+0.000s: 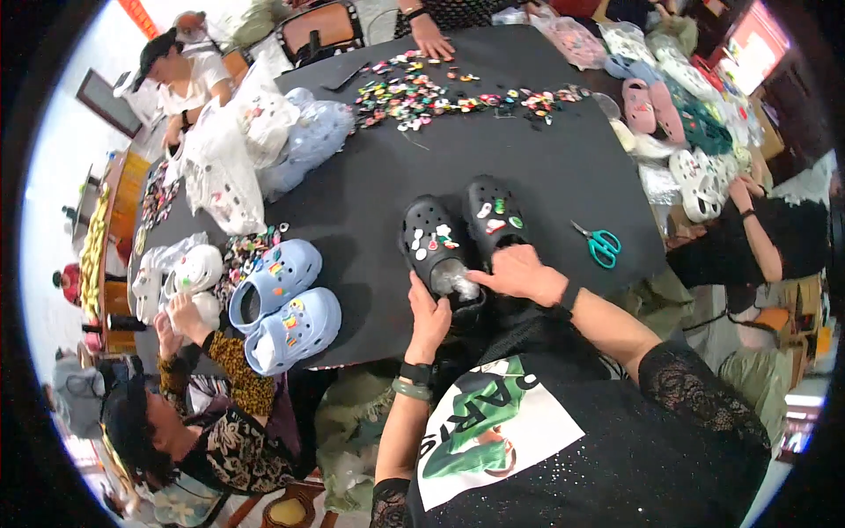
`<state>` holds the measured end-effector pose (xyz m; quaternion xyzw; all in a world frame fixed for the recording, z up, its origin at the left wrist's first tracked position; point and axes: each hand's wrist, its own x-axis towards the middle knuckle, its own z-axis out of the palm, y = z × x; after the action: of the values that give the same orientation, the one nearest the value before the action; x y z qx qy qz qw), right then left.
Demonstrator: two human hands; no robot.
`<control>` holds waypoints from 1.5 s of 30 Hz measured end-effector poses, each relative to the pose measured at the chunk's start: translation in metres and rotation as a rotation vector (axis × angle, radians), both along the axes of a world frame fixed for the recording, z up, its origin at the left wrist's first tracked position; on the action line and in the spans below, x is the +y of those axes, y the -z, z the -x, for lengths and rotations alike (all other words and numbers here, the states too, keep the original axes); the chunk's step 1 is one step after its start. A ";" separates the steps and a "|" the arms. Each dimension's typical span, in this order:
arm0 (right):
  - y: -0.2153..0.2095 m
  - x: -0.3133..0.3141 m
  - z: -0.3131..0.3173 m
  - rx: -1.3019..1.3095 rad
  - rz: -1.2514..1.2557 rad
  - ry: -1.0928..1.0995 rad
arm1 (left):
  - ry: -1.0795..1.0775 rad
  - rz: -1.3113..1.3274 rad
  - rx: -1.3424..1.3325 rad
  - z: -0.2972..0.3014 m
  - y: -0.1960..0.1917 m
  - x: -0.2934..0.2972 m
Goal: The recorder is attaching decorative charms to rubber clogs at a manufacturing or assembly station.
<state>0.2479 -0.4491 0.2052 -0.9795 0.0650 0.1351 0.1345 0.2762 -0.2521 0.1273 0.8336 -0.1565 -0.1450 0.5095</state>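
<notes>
Two black clogs stand side by side before me, toes pointing away. The left clog (429,239) has white, red and green charms on its toe, and crumpled clear plastic (454,280) fills its opening. My left hand (429,315) grips that clog's left side near the heel. My right hand (526,280) is closed over the opening of the right clog (493,211), which also bears colourful charms. Its thumb reaches left to the plastic; the curled fingertips are hidden. Teal-handled scissors (603,247) lie to the right of the clogs.
Loose charms (396,92) are spread along the far side of the dark table (370,194). Light-blue clogs (295,326) and plastic bags (224,167) sit at left. Bagged clogs (651,110) are heaped at right. Several people work around the table; one at left handles a white clog (198,268).
</notes>
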 end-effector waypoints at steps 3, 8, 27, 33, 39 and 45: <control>0.014 0.015 -0.013 0.053 -0.105 0.056 | -0.003 -0.015 0.033 0.000 -0.001 -0.001; 0.014 0.013 -0.011 -0.011 -0.111 0.029 | 0.019 0.041 0.133 0.002 -0.006 0.002; -0.025 -0.042 -0.001 -0.190 -0.118 -0.193 | -0.355 0.326 1.021 0.004 0.024 0.065; -0.042 -0.185 0.013 -0.096 0.180 0.145 | -0.206 0.266 0.656 0.037 -0.028 0.083; 0.040 -0.372 -0.018 -0.184 0.306 0.127 | -0.303 0.167 0.655 0.048 0.000 0.131; 0.137 -0.480 0.018 -0.103 0.513 0.062 | -0.214 0.384 0.613 0.036 0.030 0.143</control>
<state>0.2303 -0.9286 0.0686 -0.9847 0.1202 0.0598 -0.1112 0.2406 -0.1094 0.0977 0.6523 0.0669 -0.3018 0.6921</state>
